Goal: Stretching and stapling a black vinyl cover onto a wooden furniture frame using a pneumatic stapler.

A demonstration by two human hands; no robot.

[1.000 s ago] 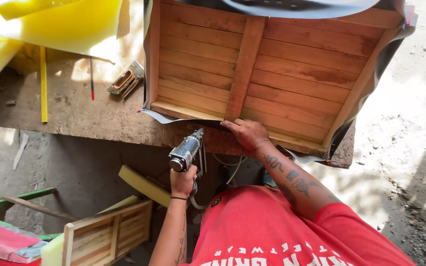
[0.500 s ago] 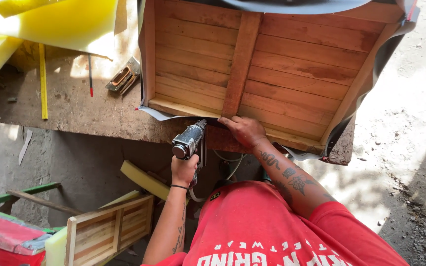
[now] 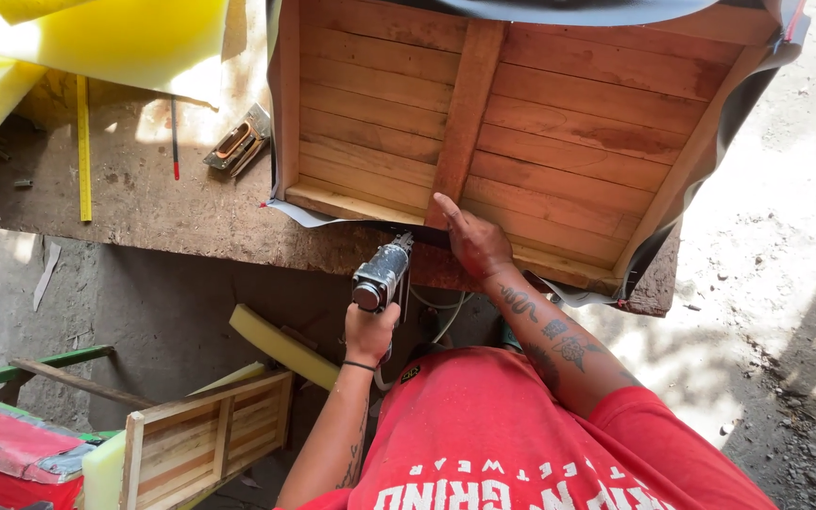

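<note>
A slatted wooden frame point(image 3: 559, 123) lies on a rough workbench point(image 3: 172, 208), with dark covering material point(image 3: 710, 179) wrapped around its edges. My left hand point(image 3: 370, 331) grips a metal pneumatic staple gun point(image 3: 384, 274), whose nose points at the frame's near edge. My right hand point(image 3: 472, 241) presses flat on that near edge, beside the centre rail, holding the covering down. The gun's tip sits just left of my right hand.
Yellow foam point(image 3: 96, 38) covers the bench's far left. A yellow ruler point(image 3: 83, 146), a red-tipped pencil point(image 3: 175, 142) and a small metal tool point(image 3: 236, 142) lie on the bench. A smaller wooden frame point(image 3: 205, 439) and a foam strip point(image 3: 280, 345) sit on the ground at left.
My left hand has lifted the staple gun a little nearer to the frame's near edge. My right hand stays pressed on that edge.
</note>
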